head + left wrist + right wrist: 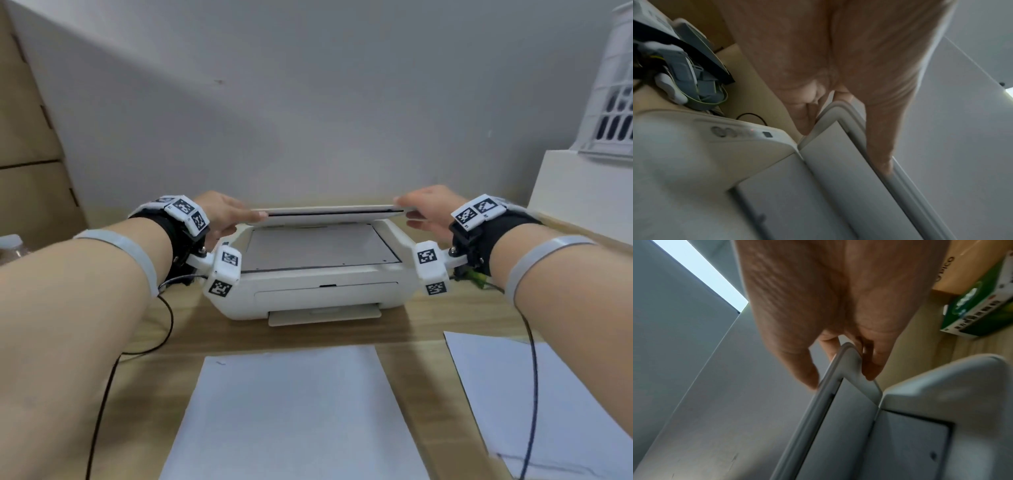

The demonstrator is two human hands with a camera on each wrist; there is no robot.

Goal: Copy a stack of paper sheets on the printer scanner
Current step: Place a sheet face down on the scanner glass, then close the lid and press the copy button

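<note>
Seen on a wooden counter (411, 335): white printer (308, 291), its thin, stiff, likely light scanner lid (325, 214) half raised, pinched at its front corners by left hand (226, 212) and right hand (428, 209); limp paper sheets (291, 411) lay flat nearby.

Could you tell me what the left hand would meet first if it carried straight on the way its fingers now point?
The left hand grips the raised scanner lid at its left corner, fingers pointing across toward the right hand. Going straight on, it would probably just slide along the lid; depth is hard to judge.
</note>
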